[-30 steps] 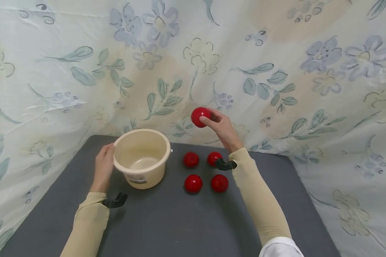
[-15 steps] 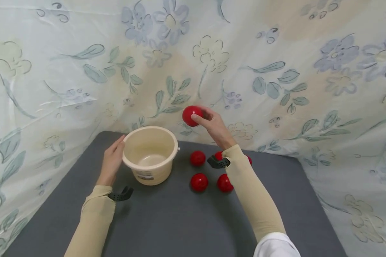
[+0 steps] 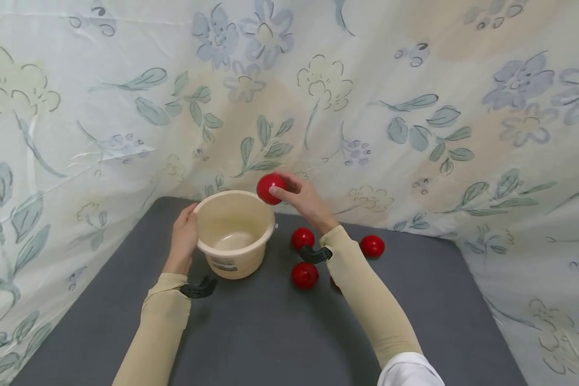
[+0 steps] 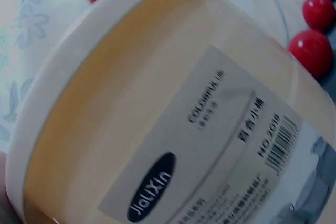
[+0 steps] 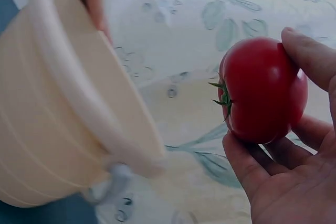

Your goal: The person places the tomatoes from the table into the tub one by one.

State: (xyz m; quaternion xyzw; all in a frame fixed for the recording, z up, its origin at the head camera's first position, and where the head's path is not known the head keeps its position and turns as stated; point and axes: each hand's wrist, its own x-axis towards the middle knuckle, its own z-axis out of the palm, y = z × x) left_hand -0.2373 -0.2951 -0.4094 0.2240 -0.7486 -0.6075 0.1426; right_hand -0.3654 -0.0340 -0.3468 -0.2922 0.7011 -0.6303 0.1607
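Note:
A cream plastic bucket (image 3: 238,262) stands at the back left of the dark table, its mouth up. My left hand (image 3: 183,238) grips its left rim. The left wrist view is filled by the bucket's printed label (image 4: 210,145). My right hand (image 3: 304,201) holds a red tomato (image 3: 269,188) between thumb and fingers, just above the bucket's right rim. Its green stem end (image 5: 226,98) points toward the bucket in the right wrist view. Right of the bucket lie several more tomatoes, among them a near tomato (image 3: 305,275) and a far-right tomato (image 3: 372,246); my right forearm partly hides others.
The dark grey tabletop (image 3: 265,332) extends in front of the bucket. A pale floral cloth (image 3: 405,177) hangs behind the table and along both sides. The bucket's handle knob (image 3: 276,226) sticks out at its right side.
My right hand has carried the tomato left, then down to just over the bucket's rim. The head view has turned slightly left. My left hand stays on the bucket.

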